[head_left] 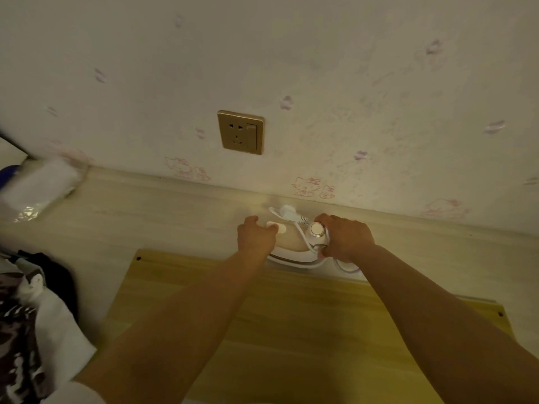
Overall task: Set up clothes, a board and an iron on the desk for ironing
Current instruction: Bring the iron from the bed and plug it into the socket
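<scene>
Setup looks nearly done: the wooden board (291, 330) lies on the worktop (145, 217), clothes (26, 310) heaped at its left. Both hands grip the white iron (294, 243) at the board's far edge — left hand (255, 236) curled on its nose, right hand (345, 239) round the dial end. Its plug (288, 212) lies loose below the wall socket (241, 132) (still unplugged). No readable writing — only cartoon-cat wallpaper prints.

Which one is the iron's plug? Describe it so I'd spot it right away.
Start at the gold wall socket and drop straight down to the desk. The plug lies there, white, unplugged, at the wall's foot, just behind the iron that both hands hold.
</scene>
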